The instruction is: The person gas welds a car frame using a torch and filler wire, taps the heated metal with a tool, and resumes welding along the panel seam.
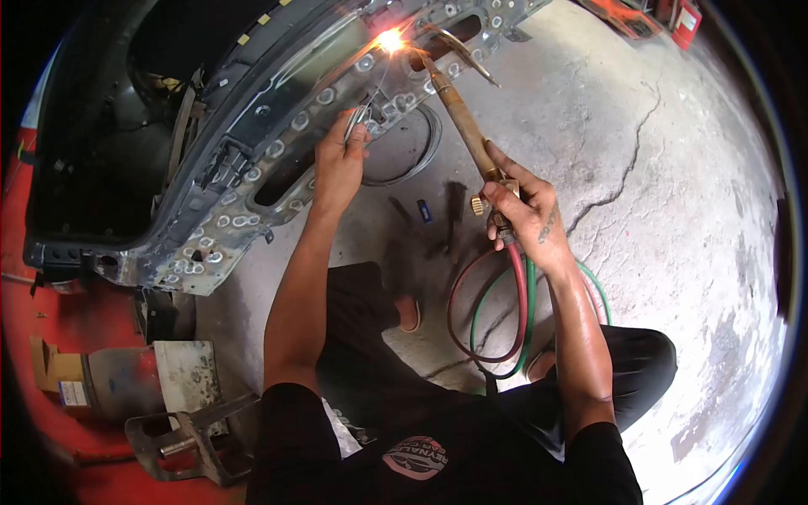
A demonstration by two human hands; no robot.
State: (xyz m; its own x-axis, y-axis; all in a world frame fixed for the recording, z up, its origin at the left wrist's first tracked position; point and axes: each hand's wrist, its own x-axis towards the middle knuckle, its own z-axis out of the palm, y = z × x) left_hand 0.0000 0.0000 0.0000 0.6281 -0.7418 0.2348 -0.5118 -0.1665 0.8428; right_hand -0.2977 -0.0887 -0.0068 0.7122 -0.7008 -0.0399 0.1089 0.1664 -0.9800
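My right hand [532,217] is wrapped round the brass handle of a gas welding torch [461,114], near its valve knobs. A bright flame [391,39] with sparks burns at the torch tip against the upper edge of the metal car body panel [244,198]. My left hand [338,172] pinches a coil of thin filler wire [436,139], whose loop hangs below the panel. From these fingers the wire's free end runs up toward the flame. Rows of ground, round weld spots mark the panel. The glare hides the exact contact point.
Red and green gas hoses [522,320] loop down from the torch between my knees. A small blue object [424,211] lies on the cracked concrete floor [665,278]. At lower left are a metal cylinder [126,383] and a heavy metal bracket [194,442]. A metal tool [471,59] sticks out from the panel.
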